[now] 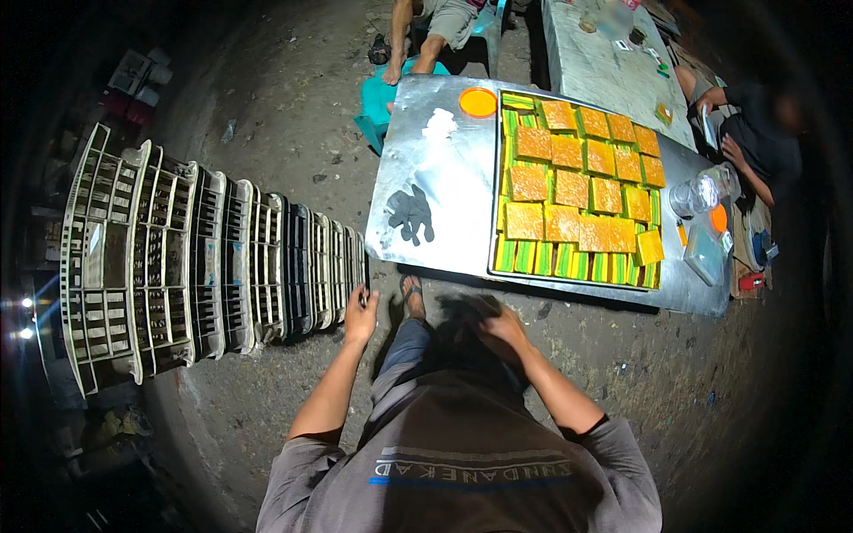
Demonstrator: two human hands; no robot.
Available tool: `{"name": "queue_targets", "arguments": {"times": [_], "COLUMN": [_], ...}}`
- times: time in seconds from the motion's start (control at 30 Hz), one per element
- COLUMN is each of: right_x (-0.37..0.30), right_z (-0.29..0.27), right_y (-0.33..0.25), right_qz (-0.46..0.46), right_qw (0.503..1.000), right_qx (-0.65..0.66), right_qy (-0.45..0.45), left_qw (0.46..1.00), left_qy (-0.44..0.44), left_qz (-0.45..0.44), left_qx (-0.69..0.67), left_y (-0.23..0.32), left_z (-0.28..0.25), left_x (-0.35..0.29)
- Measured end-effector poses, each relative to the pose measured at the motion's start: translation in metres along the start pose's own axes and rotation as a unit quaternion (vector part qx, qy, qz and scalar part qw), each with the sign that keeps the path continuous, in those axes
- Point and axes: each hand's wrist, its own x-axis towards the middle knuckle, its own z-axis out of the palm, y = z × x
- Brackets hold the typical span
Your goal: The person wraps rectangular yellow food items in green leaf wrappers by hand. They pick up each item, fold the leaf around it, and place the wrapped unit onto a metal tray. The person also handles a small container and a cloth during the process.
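Observation:
My left hand (360, 317) hangs at the right end of the row of stacked plastic crates (213, 266), with its fingers loosely curled and apart and nothing visible in them. In front of my body, my right hand (505, 330) is bent and somewhat blurred. At its fingers is a dark, limp thing (462, 313) that looks like a glove; its outline melts into the shadow. A dark grey glove (410, 214) lies flat on the metal table (391, 169). To its right, a large tray (494, 191) holds green-and-yellow layered cake pieces (569, 186) with orange-brown tops.
An orange lid (478, 102) lies on the table's far side. Clear plastic containers (702, 191) stand at its right end. One person (440, 27) sits beyond the table; another (755, 133) sits at the right. A second table (604, 62) stands behind.

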Motion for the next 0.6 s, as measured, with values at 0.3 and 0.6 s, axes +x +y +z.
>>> {"name": "queue_targets", "arguments": {"times": [0.3,0.6], "right_x": [0.246,0.192], "right_z": [0.009,-0.034], "right_y": [-0.114,-0.202], "right_qz": [-0.214,-0.065], "right_qw": [0.926,0.980], "right_qx": [-0.276,0.133], "right_qy": [0.145,0.134], "left_qw": [0.896,0.801], "left_qy": [-0.157,-0.145], "left_qz": [-0.001,-0.116], "left_qx": [-0.414,-0.570], "left_y": [0.110,0.173], "left_z": [0.013,-0.003], "left_x": [0.074,0.104]}}
